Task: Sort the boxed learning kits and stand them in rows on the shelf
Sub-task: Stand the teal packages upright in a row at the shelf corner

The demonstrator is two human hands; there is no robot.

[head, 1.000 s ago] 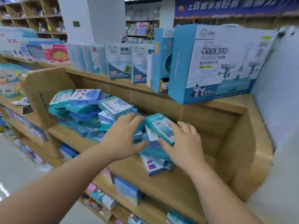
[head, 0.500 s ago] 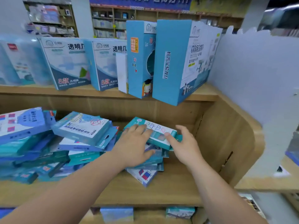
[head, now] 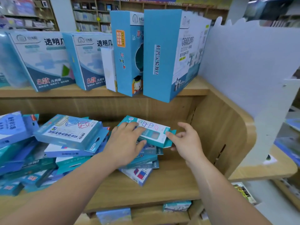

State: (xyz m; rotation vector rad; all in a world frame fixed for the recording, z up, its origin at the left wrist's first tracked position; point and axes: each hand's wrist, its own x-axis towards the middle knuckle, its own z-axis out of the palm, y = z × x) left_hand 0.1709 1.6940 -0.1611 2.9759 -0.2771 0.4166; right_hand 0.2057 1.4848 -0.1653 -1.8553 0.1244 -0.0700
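Shelf point(head: 170, 184) lies bare between teal kit point(head: 154, 132) and side wall point(head: 227, 135).

I see a flat teal box point(head: 155, 133) with shape drawings on its white front. It lies a bit tilted on a small stack point(head: 139, 175) of flat boxes on the wooden shelf point(head: 170, 189). The left hand point(head: 125, 143) and right hand point(head: 186, 142) hold it. Left of it lies a messy heap point(head: 65, 140) of blue and teal boxes.
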